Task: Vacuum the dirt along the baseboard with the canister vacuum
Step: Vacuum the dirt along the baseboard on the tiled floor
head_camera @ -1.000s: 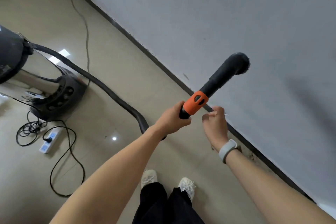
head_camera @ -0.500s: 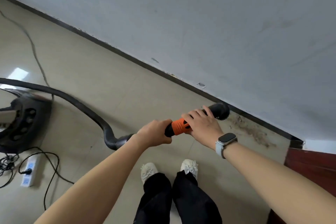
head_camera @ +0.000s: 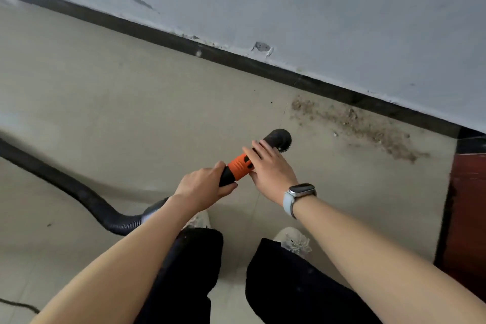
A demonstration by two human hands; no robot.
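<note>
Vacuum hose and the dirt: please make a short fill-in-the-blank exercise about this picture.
1. The collar on the vacuum nozzle is coloured ____.
2. The dirt lies on the floor beside the dark ____.
3. The smartwatch is on the ____ wrist.
4. The left hand grips the ____ end.

Missing words: orange; baseboard; right; hose

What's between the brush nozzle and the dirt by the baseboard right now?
In the head view, only bare tile floor lies between the nozzle and the dirt, with one tile joint crossing it. Nothing blocks the way.
</note>
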